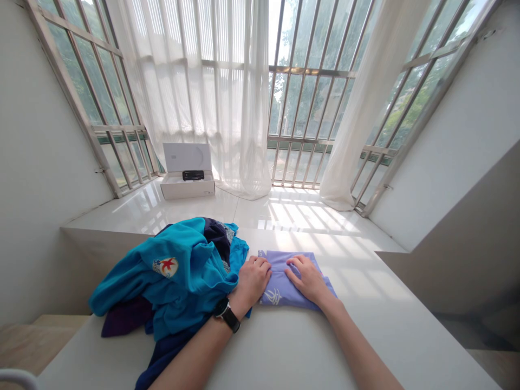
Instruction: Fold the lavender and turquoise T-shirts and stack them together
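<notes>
A folded lavender garment (284, 279) with white print lies flat on the white table (296, 346). My left hand (254, 277), with a black watch on the wrist, rests on the garment's left edge, its fingers bent and close together. On the garment's right part lies my right hand (305, 276), palm down with its fingers apart. Left of my left hand is a loose heap of clothes, with a turquoise shirt (182, 271) bearing a red and white emblem on top and dark blue and purple cloth under it.
An open white box (187, 188) holding a black object (193, 175) stands on the window sill (244, 211) at the back left. Sheer white curtains (239, 108) hang before barred windows. White walls flank both sides.
</notes>
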`<state>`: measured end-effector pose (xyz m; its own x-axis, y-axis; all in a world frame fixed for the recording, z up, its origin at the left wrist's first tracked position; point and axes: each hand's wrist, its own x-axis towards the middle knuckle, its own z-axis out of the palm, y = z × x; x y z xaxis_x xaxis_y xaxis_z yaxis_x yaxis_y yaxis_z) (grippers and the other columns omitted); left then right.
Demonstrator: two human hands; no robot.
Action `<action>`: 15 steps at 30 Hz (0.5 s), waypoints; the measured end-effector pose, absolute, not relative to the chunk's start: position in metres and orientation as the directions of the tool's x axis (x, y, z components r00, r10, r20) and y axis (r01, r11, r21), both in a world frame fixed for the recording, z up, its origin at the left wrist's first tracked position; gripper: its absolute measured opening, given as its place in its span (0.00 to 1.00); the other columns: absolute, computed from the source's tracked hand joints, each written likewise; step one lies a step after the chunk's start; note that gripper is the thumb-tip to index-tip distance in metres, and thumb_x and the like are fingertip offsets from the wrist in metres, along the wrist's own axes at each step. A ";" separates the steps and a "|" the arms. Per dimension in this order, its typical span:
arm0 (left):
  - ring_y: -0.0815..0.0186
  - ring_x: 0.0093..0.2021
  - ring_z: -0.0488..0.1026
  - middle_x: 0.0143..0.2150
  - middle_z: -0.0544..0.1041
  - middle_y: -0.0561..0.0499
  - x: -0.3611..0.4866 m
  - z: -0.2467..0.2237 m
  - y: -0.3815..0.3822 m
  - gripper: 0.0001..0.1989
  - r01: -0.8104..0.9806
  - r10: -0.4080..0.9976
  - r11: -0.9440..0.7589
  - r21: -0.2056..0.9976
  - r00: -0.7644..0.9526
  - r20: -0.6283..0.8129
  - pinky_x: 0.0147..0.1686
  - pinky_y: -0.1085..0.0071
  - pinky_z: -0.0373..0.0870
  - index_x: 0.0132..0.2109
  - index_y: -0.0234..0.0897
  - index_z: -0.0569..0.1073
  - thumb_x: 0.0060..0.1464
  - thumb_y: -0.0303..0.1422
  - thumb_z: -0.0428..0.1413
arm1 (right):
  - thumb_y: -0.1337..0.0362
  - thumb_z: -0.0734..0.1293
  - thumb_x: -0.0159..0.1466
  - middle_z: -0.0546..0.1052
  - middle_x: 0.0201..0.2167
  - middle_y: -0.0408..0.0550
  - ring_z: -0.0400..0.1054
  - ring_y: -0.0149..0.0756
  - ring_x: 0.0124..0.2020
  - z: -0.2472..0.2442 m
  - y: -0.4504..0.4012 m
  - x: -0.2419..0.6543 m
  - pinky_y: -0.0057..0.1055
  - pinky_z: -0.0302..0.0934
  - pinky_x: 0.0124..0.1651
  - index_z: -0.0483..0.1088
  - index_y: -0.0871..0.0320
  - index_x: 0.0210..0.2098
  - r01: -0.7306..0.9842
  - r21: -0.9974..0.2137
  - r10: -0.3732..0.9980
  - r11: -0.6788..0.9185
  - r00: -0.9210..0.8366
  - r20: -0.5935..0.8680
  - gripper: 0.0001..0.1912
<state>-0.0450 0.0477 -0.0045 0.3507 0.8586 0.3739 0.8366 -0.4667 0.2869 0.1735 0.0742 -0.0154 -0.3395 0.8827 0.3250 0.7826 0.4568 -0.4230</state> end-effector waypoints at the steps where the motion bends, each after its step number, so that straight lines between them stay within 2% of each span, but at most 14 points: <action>1: 0.58 0.50 0.71 0.48 0.79 0.47 -0.045 -0.004 0.048 0.09 0.837 0.859 -0.466 0.286 0.351 0.373 0.52 0.62 0.71 0.47 0.38 0.77 0.67 0.31 0.52 | 0.57 0.63 0.69 0.76 0.45 0.51 0.69 0.44 0.48 -0.015 0.074 0.173 0.42 0.64 0.54 0.73 0.52 0.45 0.784 -0.423 0.883 0.455 -0.339 0.324 0.10; 15: 0.58 0.50 0.71 0.48 0.79 0.47 -0.045 -0.006 0.048 0.09 0.839 0.856 -0.466 0.279 0.350 0.380 0.52 0.62 0.72 0.46 0.39 0.77 0.67 0.31 0.52 | 0.57 0.64 0.69 0.76 0.46 0.51 0.69 0.44 0.48 -0.016 0.075 0.173 0.42 0.64 0.54 0.74 0.52 0.45 0.788 -0.419 0.885 0.452 -0.337 0.321 0.10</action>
